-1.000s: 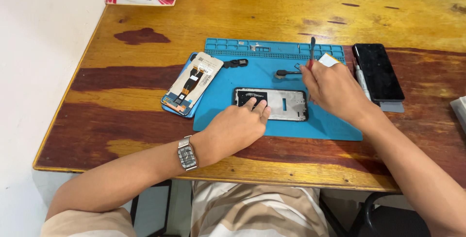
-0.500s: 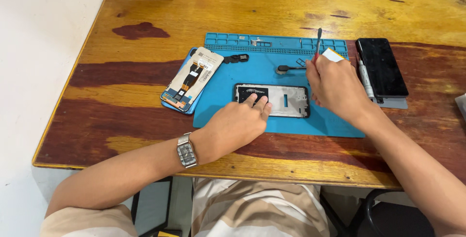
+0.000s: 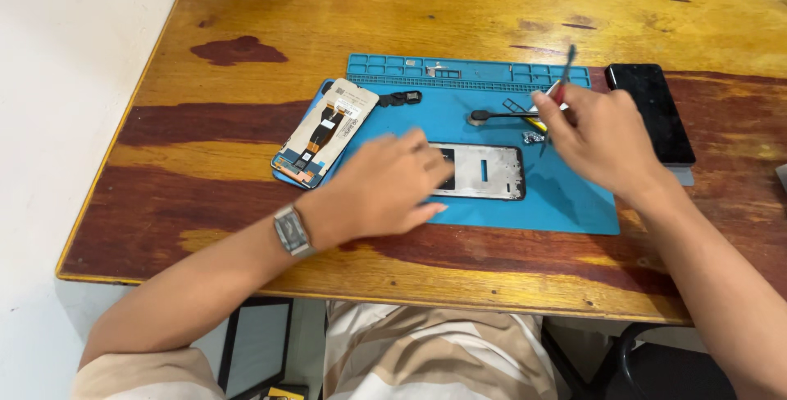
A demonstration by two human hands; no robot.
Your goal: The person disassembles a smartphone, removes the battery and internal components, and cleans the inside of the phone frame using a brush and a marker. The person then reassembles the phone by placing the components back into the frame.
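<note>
The thin phone frame (image 3: 478, 172) looks light and bendable — best pinned at its edges, as the flat, open left hand (image 3: 385, 187) does, while the right hand (image 3: 602, 138) pinches slim tweezers (image 3: 564, 80)

The person is wearing a wristwatch (image 3: 291, 230) with a rectangular silver-grey case and a metal band, sitting just behind the left grip (image 3: 385, 191) on the wrist. Both forearms are showing bare, with the right grip (image 3: 602, 142) carrying no ring or band. Short pale beige sleeves are showing at the upper arms, and beige-and-cream patterned clothing is covering the lap.
</note>
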